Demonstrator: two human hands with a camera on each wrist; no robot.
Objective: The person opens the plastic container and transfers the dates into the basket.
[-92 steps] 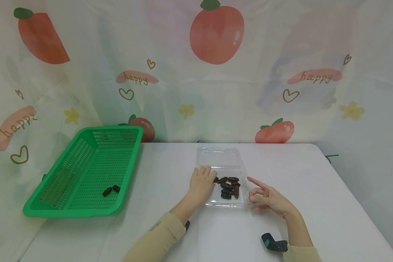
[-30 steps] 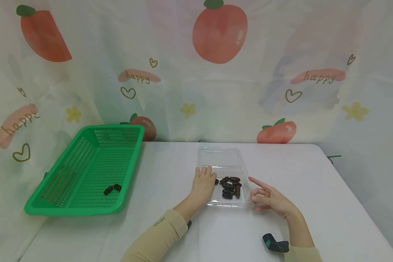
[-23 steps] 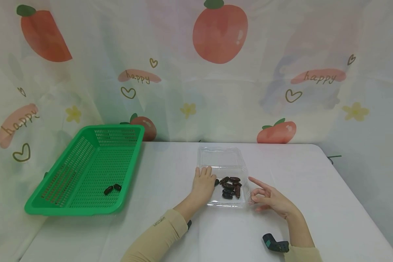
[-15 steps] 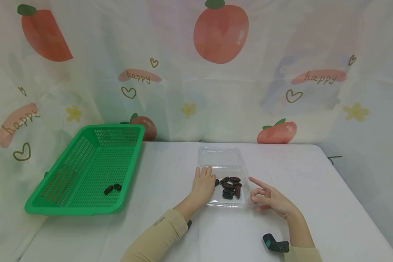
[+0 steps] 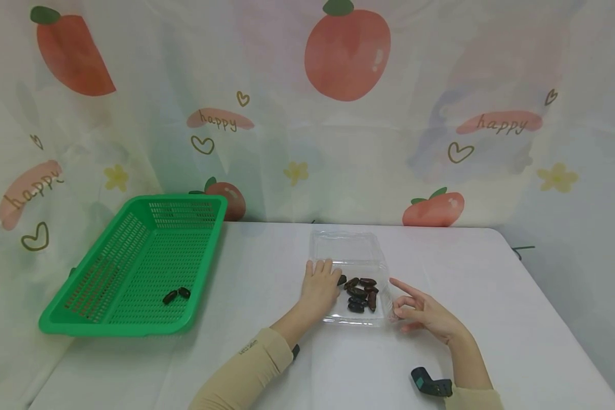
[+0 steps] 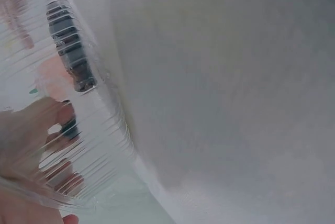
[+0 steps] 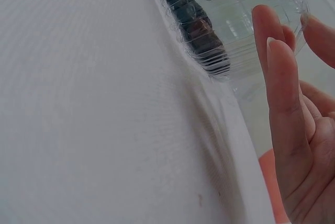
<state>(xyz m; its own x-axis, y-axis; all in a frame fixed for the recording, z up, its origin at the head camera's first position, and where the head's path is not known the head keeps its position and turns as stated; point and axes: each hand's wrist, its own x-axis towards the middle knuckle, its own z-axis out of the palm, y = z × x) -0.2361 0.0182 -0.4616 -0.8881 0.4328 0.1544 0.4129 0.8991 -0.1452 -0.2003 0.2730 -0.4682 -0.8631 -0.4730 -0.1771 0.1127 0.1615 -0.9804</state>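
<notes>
A clear plastic clamshell box (image 5: 356,319) lies with its lid (image 5: 345,246) folded back on the table. Inside is a cluster of dark brown dates (image 5: 357,292). My left hand (image 5: 320,291) reaches over the box's left side and pinches a date (image 5: 342,279) at its fingertips. Through the box wall, the left wrist view shows that date (image 6: 69,127) between the fingers. At the right wall, my right hand (image 5: 427,316) holds the box edge, with its index finger pointing out straight. In the right wrist view its fingers (image 7: 285,93) partly hide the edge.
A green slotted basket (image 5: 118,329) stands at the left, with two dates (image 5: 176,295) in its near right corner. White cloth (image 5: 338,370) covers the table. A fruit-print curtain (image 5: 277,74) hangs behind. A dark device (image 5: 430,382) sits by the right wrist.
The left fingers have shifted slightly right and back, and the date at their tips has moved with them. The right hand keeps its place; the basket and its two dates look the same.
</notes>
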